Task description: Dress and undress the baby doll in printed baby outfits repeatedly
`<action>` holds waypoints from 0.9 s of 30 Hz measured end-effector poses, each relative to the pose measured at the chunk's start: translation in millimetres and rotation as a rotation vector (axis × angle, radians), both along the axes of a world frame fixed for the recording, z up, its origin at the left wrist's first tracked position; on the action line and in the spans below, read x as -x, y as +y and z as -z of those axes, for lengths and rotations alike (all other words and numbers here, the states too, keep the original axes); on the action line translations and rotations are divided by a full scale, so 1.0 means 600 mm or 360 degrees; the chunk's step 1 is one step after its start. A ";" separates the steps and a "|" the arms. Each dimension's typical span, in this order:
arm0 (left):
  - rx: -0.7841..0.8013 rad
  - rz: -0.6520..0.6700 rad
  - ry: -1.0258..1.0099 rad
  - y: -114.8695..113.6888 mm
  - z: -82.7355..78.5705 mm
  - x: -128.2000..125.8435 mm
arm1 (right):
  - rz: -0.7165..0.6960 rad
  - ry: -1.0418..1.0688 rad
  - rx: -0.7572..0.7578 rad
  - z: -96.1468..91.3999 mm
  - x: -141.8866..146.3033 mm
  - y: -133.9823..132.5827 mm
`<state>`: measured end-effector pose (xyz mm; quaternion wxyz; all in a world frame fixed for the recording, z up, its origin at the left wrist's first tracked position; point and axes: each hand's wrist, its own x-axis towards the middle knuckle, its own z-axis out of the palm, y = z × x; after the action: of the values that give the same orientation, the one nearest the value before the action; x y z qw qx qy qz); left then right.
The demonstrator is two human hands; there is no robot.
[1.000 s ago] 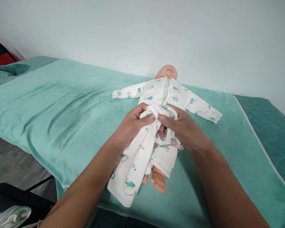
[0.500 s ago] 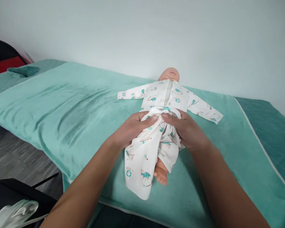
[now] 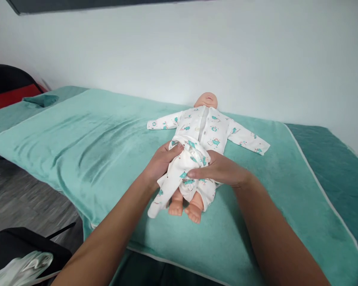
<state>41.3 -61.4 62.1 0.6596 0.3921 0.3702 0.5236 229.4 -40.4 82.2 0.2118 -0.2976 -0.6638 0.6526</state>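
Note:
A baby doll [image 3: 208, 100] lies on its back on a teal blanket [image 3: 86, 147], head toward the wall. It wears a white sleepsuit [image 3: 207, 129] printed with teal animals, sleeves spread out to both sides. My left hand [image 3: 159, 163] and my right hand [image 3: 216, 171] both grip the bunched lower part of the sleepsuit [image 3: 186, 163] over the doll's hips. Two bare doll feet [image 3: 185, 208] stick out below the gathered fabric. One loose trouser leg hangs at the left beside the feet.
The blanket covers a long padded table against a pale wall. A darker teal cover [image 3: 331, 159] shows at the right. A black and red chair [image 3: 6, 85] stands at the far left. A black seat with pale cloth [image 3: 20, 266] sits at the lower left over grey flooring.
Both hands have pushed the sleepsuit's lower fabric up toward the doll's hips. The hanging trouser leg is shorter now and both bare feet show. My view has tilted up slightly.

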 end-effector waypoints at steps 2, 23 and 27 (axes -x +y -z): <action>0.0021 0.0038 0.0066 -0.007 -0.004 0.005 | 0.0147 0.0244 0.0039 0.006 0.004 -0.001; 0.0575 -0.0555 -0.0049 -0.265 -0.018 -0.063 | -0.0141 -0.0809 -0.1000 -0.017 0.028 -0.013; 0.0607 -0.0711 -0.0070 -0.264 0.019 -0.045 | -0.0107 -0.1012 -0.1106 -0.018 0.034 -0.019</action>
<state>68.4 -219.7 50.8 0.5976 0.1584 0.5248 0.5851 209.2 -51.7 93.2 0.0638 -0.3725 -0.8841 0.2749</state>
